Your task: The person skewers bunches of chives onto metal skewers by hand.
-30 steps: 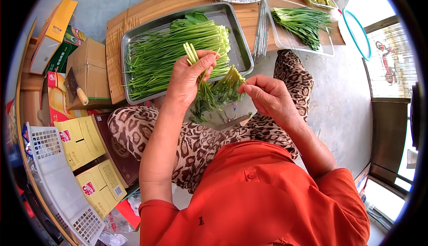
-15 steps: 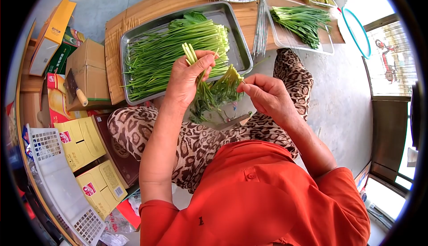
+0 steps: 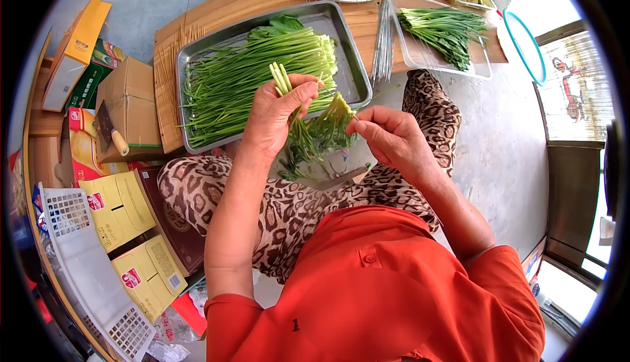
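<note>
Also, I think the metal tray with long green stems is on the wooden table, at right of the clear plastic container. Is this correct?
Not quite: the metal tray is to the left of the clear plastic container, as the head view shows.

The left hand [image 3: 274, 116] grips a bunch of pale-ended greens [image 3: 280, 79], leaves hanging over the lap, while the right hand [image 3: 392, 137] pinches a thin stick [image 3: 356, 119] beside the bunched leaves. Beyond them, a metal tray [image 3: 354, 68] of long green stalks [image 3: 246, 80] rests on the wooden table [image 3: 236, 0], left of a clear container [image 3: 410, 57] holding more greens [image 3: 446, 32].
</note>
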`<state>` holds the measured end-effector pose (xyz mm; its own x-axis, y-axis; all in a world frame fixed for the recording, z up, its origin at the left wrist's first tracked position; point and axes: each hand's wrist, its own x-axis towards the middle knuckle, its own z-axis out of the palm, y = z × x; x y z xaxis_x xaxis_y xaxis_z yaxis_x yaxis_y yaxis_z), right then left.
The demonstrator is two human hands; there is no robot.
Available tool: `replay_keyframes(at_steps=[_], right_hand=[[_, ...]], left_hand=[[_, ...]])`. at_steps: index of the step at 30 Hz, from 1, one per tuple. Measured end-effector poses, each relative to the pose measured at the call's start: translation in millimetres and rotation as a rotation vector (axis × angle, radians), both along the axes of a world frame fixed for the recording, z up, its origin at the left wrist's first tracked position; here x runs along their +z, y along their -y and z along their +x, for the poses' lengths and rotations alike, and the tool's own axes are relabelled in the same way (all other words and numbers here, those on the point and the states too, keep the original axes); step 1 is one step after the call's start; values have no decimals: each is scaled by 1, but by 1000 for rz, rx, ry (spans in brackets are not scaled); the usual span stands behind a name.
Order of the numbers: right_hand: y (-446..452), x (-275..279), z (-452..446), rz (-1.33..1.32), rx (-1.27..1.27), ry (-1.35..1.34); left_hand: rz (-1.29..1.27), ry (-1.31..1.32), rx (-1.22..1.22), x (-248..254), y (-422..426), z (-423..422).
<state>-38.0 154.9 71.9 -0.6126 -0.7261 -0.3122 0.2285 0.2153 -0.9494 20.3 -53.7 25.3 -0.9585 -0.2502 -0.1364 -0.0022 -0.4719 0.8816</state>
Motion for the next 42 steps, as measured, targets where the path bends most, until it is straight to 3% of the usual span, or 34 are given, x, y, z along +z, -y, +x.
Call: replay_keyframes(at_steps=[12, 14, 18, 21, 23, 27, 33, 35, 36, 39, 42], right_hand=[[6, -9, -7, -19, -11, -5], [5, -13, -10, -24, -9, -16], [3, -19, -15, -26, -119, -4], [3, -21, -19, -34, -161, -31], [8, -21, -17, -53, -190, -16], [16, -20, -16, -70, -178, -40], [20, -25, -18, -86, -193, -47], [14, -29, -22, -65, -226, -19], [11, -29, -23, -54, -230, -19], [12, -28, -22, -70, -218, -24], [20, -23, -17, -87, -176, -26]], left_hand=[[-234, -14, -49, -5, -9, -1], [-535, -109, 33, -11, -9, -5], [-723, -190, 135, -16, -9, -7], [-759, -88, 85, -13, -9, -4], [-685, 23, -108, -9, -13, -2], [-716, 50, -190, -9, -19, -1], [-870, -1, -122, -8, -14, 1], [-925, 12, 117, -4, 2, 0], [-1107, -38, 185, -1, 10, 0], [-913, 171, 20, 9, 6, 6], [-624, 137, -288, 3, -10, 5]])
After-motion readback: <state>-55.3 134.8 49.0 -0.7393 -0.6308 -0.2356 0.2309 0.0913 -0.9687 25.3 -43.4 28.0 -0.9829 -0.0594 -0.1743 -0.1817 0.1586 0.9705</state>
